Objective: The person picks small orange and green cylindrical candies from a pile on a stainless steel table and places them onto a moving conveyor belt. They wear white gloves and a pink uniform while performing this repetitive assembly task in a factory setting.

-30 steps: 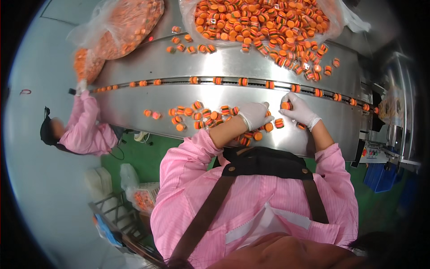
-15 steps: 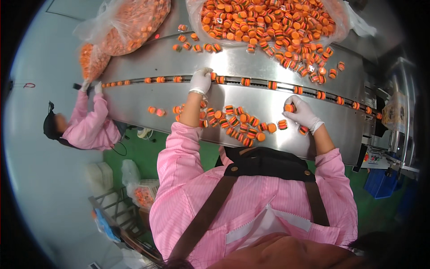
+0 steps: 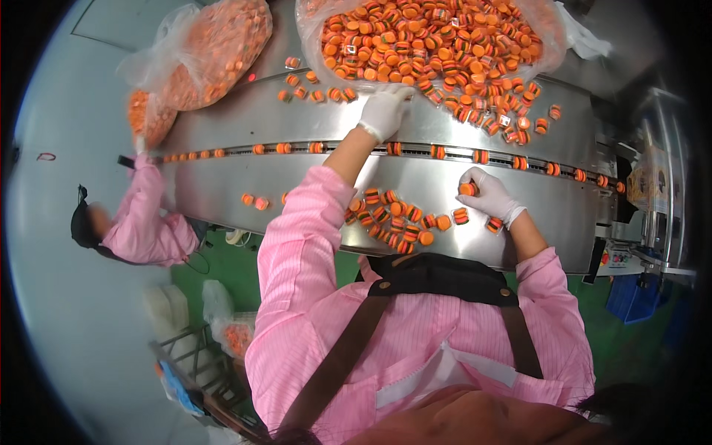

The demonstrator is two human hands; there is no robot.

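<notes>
Fingers (image 3: 472,175) of the right hand (image 3: 491,194), head view, are clamped on one burger-shaped candy (image 3: 467,189), held on the near side of the conveyor (image 3: 356,147) and clear of it. The left hand (image 3: 382,113) lies beyond the conveyor, fingertips bent down at the foot of the candy heap (image 3: 437,52); whether they grip a piece cannot be told.

Handling, as judged: pinch single pieces lightly across the round faces, sparing the wrapper. Pieces on the conveyor appear to stand on edge, spaced apart; any piece handled there would best match that attitude. The left forearm passes above the conveyor and should be kept raised to avoid disturbing the row.

Edges and room: loose candies (image 3: 397,215) on the conveyor's near side lie close to the table (image 3: 245,174) edge; a sweeping wrist could push some off. Bare metal between them and the conveyor gives passage. Machinery (image 3: 656,215) limits movement at the conveyor's right end; a co-worker (image 3: 148,226) stands at its left.
</notes>
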